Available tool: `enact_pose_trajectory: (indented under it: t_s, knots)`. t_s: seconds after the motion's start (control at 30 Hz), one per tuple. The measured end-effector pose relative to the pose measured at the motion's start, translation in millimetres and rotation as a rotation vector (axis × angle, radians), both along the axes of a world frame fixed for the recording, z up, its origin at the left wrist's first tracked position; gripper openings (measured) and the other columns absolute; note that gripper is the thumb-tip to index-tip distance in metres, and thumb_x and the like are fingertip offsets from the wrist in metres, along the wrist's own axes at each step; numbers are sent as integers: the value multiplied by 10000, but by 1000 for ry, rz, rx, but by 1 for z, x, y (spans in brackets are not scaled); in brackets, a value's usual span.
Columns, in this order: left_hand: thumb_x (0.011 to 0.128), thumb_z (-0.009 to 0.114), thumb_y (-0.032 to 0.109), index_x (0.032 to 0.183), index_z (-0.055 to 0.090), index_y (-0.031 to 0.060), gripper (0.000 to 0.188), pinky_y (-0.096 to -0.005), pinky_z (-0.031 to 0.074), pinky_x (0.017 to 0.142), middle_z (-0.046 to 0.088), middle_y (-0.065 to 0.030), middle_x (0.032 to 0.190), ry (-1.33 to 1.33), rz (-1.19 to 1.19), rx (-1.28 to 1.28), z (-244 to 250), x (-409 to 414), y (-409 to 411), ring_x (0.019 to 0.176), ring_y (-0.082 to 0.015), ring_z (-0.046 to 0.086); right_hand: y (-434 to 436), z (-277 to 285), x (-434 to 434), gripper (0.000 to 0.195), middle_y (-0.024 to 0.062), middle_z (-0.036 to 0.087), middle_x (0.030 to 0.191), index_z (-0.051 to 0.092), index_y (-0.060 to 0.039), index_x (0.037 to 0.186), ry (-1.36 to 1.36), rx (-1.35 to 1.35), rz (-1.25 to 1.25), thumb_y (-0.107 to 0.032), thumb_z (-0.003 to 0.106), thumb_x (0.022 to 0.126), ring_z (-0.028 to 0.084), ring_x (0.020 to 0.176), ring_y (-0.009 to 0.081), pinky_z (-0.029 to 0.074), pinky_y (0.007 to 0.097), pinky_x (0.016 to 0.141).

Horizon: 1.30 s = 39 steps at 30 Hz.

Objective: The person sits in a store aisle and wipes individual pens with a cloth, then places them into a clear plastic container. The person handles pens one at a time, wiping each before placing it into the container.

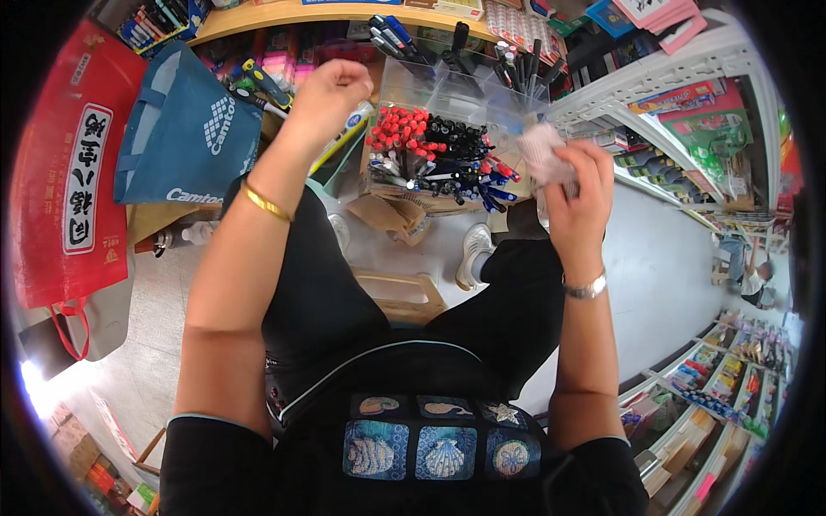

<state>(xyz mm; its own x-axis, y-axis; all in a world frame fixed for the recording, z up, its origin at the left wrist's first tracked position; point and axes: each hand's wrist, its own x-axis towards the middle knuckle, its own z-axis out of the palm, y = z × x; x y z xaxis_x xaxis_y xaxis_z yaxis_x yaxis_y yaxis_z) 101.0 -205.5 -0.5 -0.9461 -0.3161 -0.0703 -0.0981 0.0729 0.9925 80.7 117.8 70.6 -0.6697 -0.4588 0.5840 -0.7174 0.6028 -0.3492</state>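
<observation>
My right hand [584, 190] grips a pale pink, ribbed cloth [544, 151] at the right side of a clear plastic pen organizer [445, 90]. Over the organizer's left side is my left hand [335, 90], its fingers curled in, with nothing visible in them. Red-capped pens [403, 129] and black pens [458, 138] stand packed in the organizer's front compartments. Blue pens [493, 193] and white-bodied pens [390, 166] lie along the near edge. At the back, more pens [397, 39] and black markers [523, 64] stand upright.
A teal tote bag [187, 129] and a red bag [77, 168], both bearing writing, stand at left. White metal shelving [652, 71] holds goods at right. Beneath the organizer is a torn piece of cardboard [390, 216]. A wooden stool [403, 297] shows between my legs. Another person [755, 277] is far right.
</observation>
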Motion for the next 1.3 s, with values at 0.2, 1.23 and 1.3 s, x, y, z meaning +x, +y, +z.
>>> enact_pose_trajectory:
  t_s: [0.2,1.23,1.3]
  knots:
    - [762,718,120,1293,474,-28,603,-307,467,853,629,-120,1114,15,-195,-304,-35,-50,-17,962,-199,598,-57,-25,-58,304,67,614,995,641,-84,962,171,259,215,34,632,683,622,876,270,524,367,759]
    - [747,657,147,1379,403,73,685,-384,430,1005,534,-199,1314,1,-225,-566,-48,-71,-11,1209,-334,521,-74,-17,-81,148,65,625,839,685,-89,861,-8,862,25,-36,610,745,655,740,286,528,387,638]
    - [742,664,141,1384,400,73,697,-383,428,1009,530,-195,1323,-28,-244,-536,-43,-68,-12,1214,-329,519,-61,3,-69,155,66,620,850,677,-77,870,28,759,-32,-28,619,734,643,770,283,521,389,662]
